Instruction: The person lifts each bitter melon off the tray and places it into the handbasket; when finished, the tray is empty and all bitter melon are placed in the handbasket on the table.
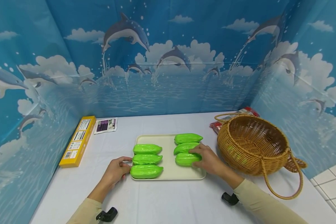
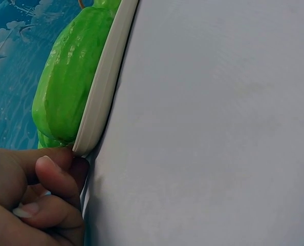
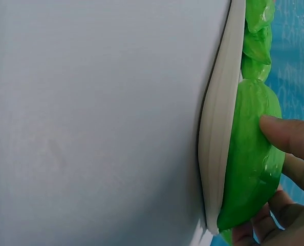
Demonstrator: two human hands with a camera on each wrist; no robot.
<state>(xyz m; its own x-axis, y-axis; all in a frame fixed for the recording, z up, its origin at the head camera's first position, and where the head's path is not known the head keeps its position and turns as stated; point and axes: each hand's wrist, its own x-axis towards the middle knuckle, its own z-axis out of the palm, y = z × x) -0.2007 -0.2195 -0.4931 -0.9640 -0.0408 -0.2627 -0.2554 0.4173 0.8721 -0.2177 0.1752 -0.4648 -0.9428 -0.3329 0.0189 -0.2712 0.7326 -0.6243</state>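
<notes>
A cream tray point(image 1: 168, 172) bears two columns of glossy green ridged gourds, three on each side. My left hand point(image 1: 116, 170) is at the tray's left edge, beside the front left gourd point(image 1: 146, 171). In the left wrist view, the curled fingers point(image 2: 55, 179) pinch the tray's rim at its corner, just below a gourd point(image 2: 70, 77). With its thumb and fingers, my right hand point(image 1: 208, 160) holds the front right gourd point(image 1: 184, 159) by its outer end. That gourd point(image 3: 249, 154) lies low against the tray wall point(image 3: 218, 138) in the right wrist view.
A wicker basket point(image 1: 240, 152) with handles stands at the right, close to my right forearm. Behind it lies a red package point(image 1: 216, 126). A yellow box point(image 1: 77, 141) and a small white-and-purple packet point(image 1: 106, 125) lie at the back left. A dolphin-print curtain point(image 1: 168, 93) encloses the white table.
</notes>
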